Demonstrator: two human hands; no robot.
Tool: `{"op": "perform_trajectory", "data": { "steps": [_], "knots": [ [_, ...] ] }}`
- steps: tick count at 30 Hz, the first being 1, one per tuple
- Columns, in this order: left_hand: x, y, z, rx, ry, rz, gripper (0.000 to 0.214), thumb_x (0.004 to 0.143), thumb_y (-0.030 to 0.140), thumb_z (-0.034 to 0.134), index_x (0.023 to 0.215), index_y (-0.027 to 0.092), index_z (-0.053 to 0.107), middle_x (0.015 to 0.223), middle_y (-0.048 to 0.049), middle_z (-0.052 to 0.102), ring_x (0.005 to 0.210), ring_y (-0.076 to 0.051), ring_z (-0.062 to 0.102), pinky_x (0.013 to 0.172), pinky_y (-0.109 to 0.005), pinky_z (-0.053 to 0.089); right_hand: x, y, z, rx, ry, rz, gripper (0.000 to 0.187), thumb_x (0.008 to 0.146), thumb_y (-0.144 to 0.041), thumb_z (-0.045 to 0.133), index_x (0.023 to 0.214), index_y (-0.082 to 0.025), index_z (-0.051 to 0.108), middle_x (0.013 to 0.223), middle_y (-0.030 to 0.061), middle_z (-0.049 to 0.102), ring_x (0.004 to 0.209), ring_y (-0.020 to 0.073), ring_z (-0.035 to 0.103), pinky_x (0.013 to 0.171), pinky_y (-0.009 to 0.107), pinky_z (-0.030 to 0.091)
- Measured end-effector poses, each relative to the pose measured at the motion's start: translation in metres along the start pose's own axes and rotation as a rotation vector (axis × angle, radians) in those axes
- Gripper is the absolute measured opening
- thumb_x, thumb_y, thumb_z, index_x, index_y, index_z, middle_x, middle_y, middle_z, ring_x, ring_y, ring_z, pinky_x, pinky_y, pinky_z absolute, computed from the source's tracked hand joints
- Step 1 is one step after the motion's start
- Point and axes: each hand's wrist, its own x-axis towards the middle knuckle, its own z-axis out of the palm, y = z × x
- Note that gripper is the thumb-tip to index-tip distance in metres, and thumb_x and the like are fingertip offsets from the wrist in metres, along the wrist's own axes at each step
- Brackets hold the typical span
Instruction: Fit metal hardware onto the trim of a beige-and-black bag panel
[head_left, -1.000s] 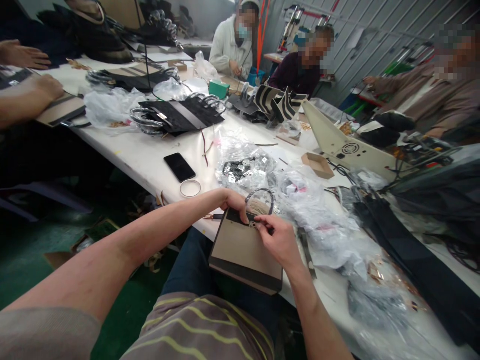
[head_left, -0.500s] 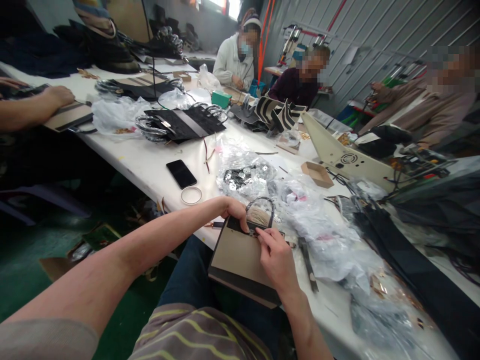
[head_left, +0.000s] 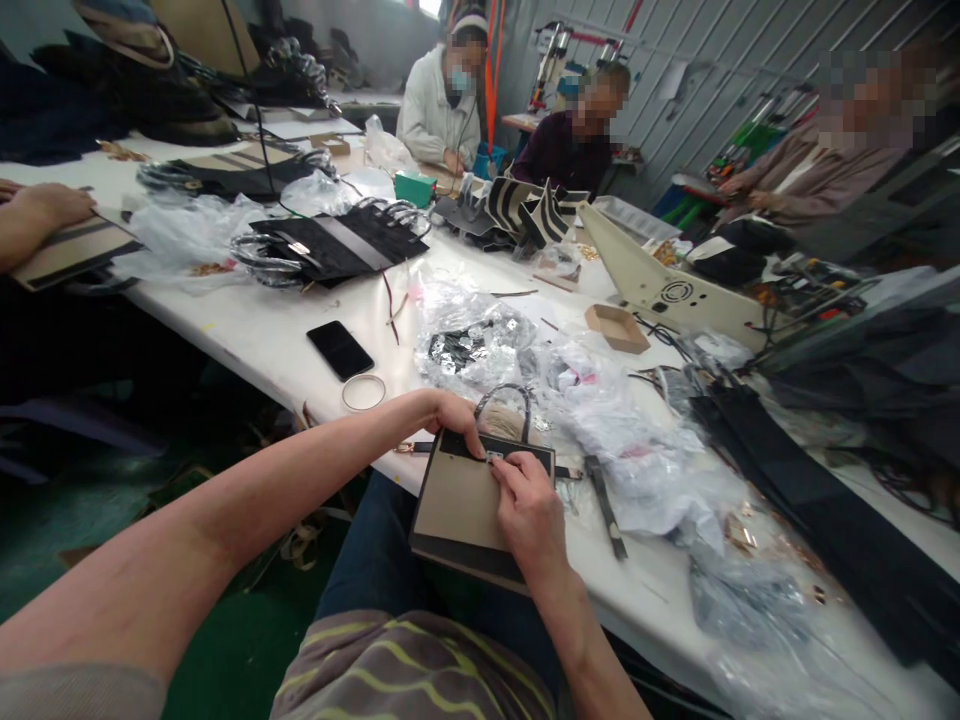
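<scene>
Left hand (head_left: 450, 412) grips the top edge of a tan handbag (head_left: 461, 497), fingers curled over its black trim. Right hand (head_left: 529, 510) pinches a small metal clasp (head_left: 493, 457) against that trim with thumb and forefinger. The bag rests half on the person's lap, half on the edge of the white table (head_left: 277, 335).

Risk: the bag overhangs the edge and could slide off if the grip loosens; the tiny clasp could slip from the pinch.

The bag is flat, tan-panelled, black-bordered, with a looped handle (head_left: 504, 398). Crinkled plastic bags (head_left: 622, 440) lie just beyond; a phone (head_left: 340, 350) lies well apart.
</scene>
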Motion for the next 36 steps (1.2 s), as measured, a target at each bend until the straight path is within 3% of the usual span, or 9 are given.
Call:
{"op": "perform_trajectory", "data": {
  "steps": [6,10,15,21,24,27,30,32,36],
  "knots": [
    [-0.001,0.007,0.005,0.046,0.045,-0.057,0.049,0.045,0.025,0.104,0.088,0.02,0.083,0.084,-0.0064,0.086,0.079,-0.03,0.083,0.072,-0.041,0.073,0.001,-0.007,0.001,0.005,0.011,0.007,0.038,0.111,-0.016,0.044,0.125,-0.024,0.079,0.118,0.0129,0.071,0.11,0.028,0.067,0.1,0.045,0.059],
    [0.001,0.011,0.008,0.074,0.06,-0.106,0.048,0.047,0.03,0.104,0.088,0.02,0.081,0.08,-0.0066,0.085,0.078,-0.029,0.082,0.069,-0.036,0.072,0.009,-0.007,-0.03,0.123,-0.054,0.008,0.033,0.11,-0.021,0.053,0.128,-0.026,0.079,0.12,0.0106,0.075,0.111,0.0265,0.07,0.1,0.041,0.06],
    [0.003,0.015,0.007,0.081,0.03,-0.172,0.055,0.047,0.033,0.105,0.095,0.021,0.081,0.089,-0.0098,0.087,0.087,-0.031,0.084,0.073,-0.035,0.072,0.005,0.054,-0.087,-0.066,0.249,0.274,0.025,0.107,-0.033,0.062,0.119,-0.022,0.079,0.113,0.0126,0.079,0.102,0.0284,0.072,0.093,0.042,0.057],
    [0.007,0.016,0.005,0.118,-0.01,-0.203,0.055,0.049,0.036,0.105,0.097,0.023,0.081,0.089,-0.0101,0.086,0.087,-0.035,0.084,0.072,-0.04,0.073,-0.004,0.122,-0.084,-0.476,0.016,0.436,0.021,0.097,-0.033,0.064,0.106,-0.018,0.076,0.107,0.0161,0.075,0.09,0.029,0.068,0.073,0.039,0.045],
    [0.008,0.013,0.004,0.089,0.001,-0.197,0.05,0.052,0.033,0.104,0.095,0.022,0.081,0.089,-0.0108,0.086,0.088,-0.034,0.084,0.073,-0.04,0.073,-0.015,0.114,-0.085,-0.423,0.089,0.458,0.025,0.097,-0.037,0.059,0.106,-0.018,0.074,0.108,0.0171,0.077,0.092,0.0314,0.069,0.076,0.042,0.048],
    [0.008,0.012,0.005,0.067,0.012,-0.189,0.047,0.052,0.027,0.103,0.094,0.021,0.081,0.089,-0.0102,0.086,0.089,-0.034,0.084,0.072,-0.038,0.073,-0.037,0.1,-0.094,-0.252,0.336,0.536,0.039,0.097,-0.048,0.063,0.117,-0.017,0.074,0.106,0.0184,0.08,0.094,0.0343,0.074,0.087,0.048,0.055],
    [0.008,0.012,0.005,0.058,0.009,-0.189,0.045,0.053,0.024,0.102,0.093,0.021,0.081,0.089,-0.0092,0.086,0.088,-0.034,0.084,0.07,-0.038,0.072,-0.059,0.093,-0.102,-0.02,0.553,0.567,0.075,0.09,-0.057,0.079,0.149,-0.015,0.06,0.116,0.0192,0.08,0.102,0.0351,0.077,0.096,0.052,0.059],
    [0.008,0.013,0.006,0.058,0.005,-0.19,0.043,0.054,0.023,0.101,0.093,0.021,0.081,0.088,-0.0083,0.086,0.086,-0.033,0.083,0.069,-0.038,0.072,-0.067,0.091,-0.105,0.054,0.541,0.543,0.094,0.086,-0.059,0.083,0.163,-0.018,0.048,0.125,0.0182,0.076,0.105,0.0331,0.076,0.099,0.052,0.06],
    [0.007,0.013,0.006,0.076,-0.012,-0.191,0.04,0.057,0.024,0.099,0.093,0.02,0.081,0.088,-0.0089,0.086,0.088,-0.032,0.083,0.074,-0.039,0.072,-0.065,0.09,-0.108,0.118,0.414,0.515,0.052,0.096,-0.058,0.074,0.135,-0.025,0.068,0.122,0.012,0.075,0.102,0.0286,0.074,0.097,0.05,0.061]
  ]
}}
